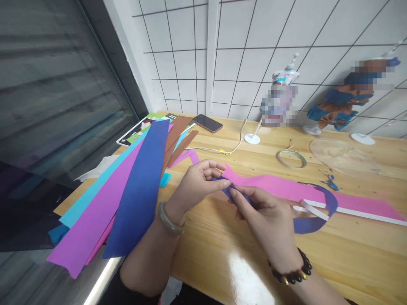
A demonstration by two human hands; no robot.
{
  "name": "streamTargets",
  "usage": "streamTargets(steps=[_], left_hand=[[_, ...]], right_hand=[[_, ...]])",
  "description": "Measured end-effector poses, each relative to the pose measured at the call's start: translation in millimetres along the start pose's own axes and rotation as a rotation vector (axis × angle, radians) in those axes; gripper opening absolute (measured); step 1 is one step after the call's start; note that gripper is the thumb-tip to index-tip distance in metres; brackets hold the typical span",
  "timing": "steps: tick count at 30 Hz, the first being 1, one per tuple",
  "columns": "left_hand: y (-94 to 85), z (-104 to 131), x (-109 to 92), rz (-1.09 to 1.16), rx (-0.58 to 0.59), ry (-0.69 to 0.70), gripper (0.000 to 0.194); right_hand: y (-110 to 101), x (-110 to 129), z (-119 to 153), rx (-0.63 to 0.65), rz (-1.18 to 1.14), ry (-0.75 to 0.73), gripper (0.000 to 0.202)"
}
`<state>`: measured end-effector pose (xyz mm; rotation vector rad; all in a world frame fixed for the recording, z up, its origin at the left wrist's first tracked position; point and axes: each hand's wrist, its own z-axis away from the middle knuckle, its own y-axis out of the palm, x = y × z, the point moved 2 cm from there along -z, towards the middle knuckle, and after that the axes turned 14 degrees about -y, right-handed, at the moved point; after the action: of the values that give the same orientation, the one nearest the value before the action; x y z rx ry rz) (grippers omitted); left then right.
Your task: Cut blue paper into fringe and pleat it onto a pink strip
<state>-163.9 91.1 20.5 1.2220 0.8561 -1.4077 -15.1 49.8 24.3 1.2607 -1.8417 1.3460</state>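
Observation:
My left hand [203, 180] pinches one end of a narrow dark blue strip [330, 199] between thumb and fingers. Close beside it, my right hand [265, 207] grips the same strip, its thumb pressing on a folded part. From behind my right hand the strip curls out in a loop to the right, over a long pink strip [273, 186]. That pink strip lies across the table past both hands, with a white band [365, 214] along its near edge. A short white piece [314, 209] rests by the blue loop.
Wide blue [140, 190], purple [104, 203] and light blue strips overhang the table's left edge, beside brown pieces [178, 135]. Farther back are a phone [208, 123], a white cable [235, 148], a tape roll [291, 159] and small dressed forms on stands [252, 138].

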Motion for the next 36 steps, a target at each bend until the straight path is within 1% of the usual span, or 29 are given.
streamTargets(steps=[4,6,10,14,18,22,26,29,32,36], left_hand=[[-0.6,-1,1,0.045,-0.01,-0.025,0.031],[-0.3,-1,2,0.052,-0.027,-0.026,0.031],[2.0,-3,3,0.058,-0.05,-0.012,0.03],[4.2,-4,5,0.101,-0.032,0.008,0.03],[5.0,-4,5,0.093,-0.036,0.028,0.032],[6.4,-4,4,0.08,-0.057,0.05,0.032],[8.5,-3,3,0.091,-0.072,0.101,0.031],[9.2,-3,4,0.09,-0.086,0.114,0.03],[9.1,-3,4,0.087,-0.108,0.112,0.029],[9.6,-3,6,0.095,-0.107,0.097,0.029]], right_hand=[[0,-4,0,-0.015,-0.075,0.089,0.022],[0,-4,-1,-0.005,-0.1,0.104,0.024],[-4,-2,-5,0.02,-0.108,0.076,0.025],[-11,-1,-5,0.025,-0.069,0.05,0.026],[-14,-2,-3,0.04,-0.035,0.041,0.026],[-15,-2,-3,0.039,-0.014,0.037,0.027],[-16,-3,-5,0.035,-0.005,0.045,0.028],[-16,-2,-6,0.041,0.0,0.021,0.027],[-15,0,-6,0.078,-0.035,-0.021,0.024],[-12,0,-7,0.123,-0.085,-0.064,0.023]])
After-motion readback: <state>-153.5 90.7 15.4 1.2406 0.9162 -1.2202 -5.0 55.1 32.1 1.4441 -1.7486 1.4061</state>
